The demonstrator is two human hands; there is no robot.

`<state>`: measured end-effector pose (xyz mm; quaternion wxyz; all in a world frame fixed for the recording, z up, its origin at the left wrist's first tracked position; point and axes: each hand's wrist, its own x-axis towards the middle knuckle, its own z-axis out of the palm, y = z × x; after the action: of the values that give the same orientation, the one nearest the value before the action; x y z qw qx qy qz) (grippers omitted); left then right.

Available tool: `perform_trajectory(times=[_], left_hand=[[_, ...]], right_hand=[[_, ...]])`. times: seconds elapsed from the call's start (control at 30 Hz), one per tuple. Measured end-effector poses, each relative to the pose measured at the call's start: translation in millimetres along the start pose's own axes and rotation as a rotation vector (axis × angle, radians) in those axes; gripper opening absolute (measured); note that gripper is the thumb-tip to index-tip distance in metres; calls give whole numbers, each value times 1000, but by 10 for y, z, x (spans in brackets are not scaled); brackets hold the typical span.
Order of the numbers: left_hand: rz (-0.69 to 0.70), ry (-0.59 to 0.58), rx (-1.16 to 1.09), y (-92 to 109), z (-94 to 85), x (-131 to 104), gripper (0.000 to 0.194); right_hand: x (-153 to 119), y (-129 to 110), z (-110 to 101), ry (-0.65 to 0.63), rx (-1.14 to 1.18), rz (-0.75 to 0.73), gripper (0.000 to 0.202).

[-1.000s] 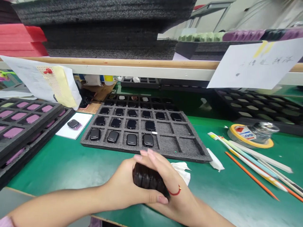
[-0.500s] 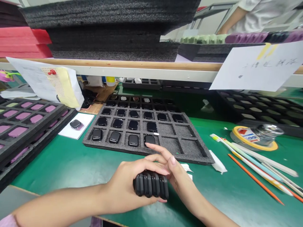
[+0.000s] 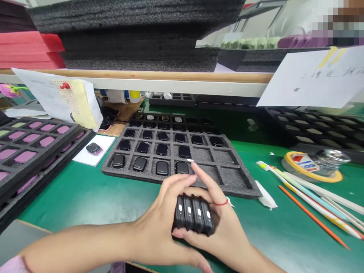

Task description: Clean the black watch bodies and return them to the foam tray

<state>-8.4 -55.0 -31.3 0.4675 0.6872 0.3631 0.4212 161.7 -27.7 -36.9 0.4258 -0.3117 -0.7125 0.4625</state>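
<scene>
A row of several black watch-like devices [image 3: 193, 214] sits between my two hands, upright side by side, with small white marks on their near sides. My right hand [image 3: 224, 223] wraps round them from the right, thumb below and fingers above. On their left side is my left hand [image 3: 162, 223], its fingers bent over the top and its thumb stretched out below. Beyond the hands lies a dark foam tray [image 3: 136, 175] holding rows of similar black devices [image 3: 162, 167]. Several compartments at its right [image 3: 236, 180] hold nothing.
Left stand foam trays with purple pieces [image 3: 25, 156] and a white pad [image 3: 98, 159] bearing one device. At right lie yellow tape [image 3: 291, 167], a glass jar [image 3: 330, 163] and thin sticks [image 3: 315, 218]. A shelf [image 3: 170, 86] with foam stacks crosses above.
The held devices have been turned, now showing white marks. My right hand has closed round them, while my left thumb has come away and stretched out below. The view has shifted slightly.
</scene>
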Motion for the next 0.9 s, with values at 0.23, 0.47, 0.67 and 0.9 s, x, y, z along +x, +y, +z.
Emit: perform_trajectory(times=[0.23, 0.47, 0.67, 0.9], left_hand=[[-390, -166, -648, 138, -24, 117, 62], [-300, -130, -565, 169, -8, 134, 40], [-347, -121, -714, 130, -44, 99, 36], [-429, -79, -621, 108, -54, 40, 51]], right_hand=[[8, 84, -26, -10, -132, -220, 98], [8, 81, -22, -25, -100, -232, 92], [33, 69, -28, -1, -124, -246, 95], [23, 75, -40, 0, -159, -288, 101]])
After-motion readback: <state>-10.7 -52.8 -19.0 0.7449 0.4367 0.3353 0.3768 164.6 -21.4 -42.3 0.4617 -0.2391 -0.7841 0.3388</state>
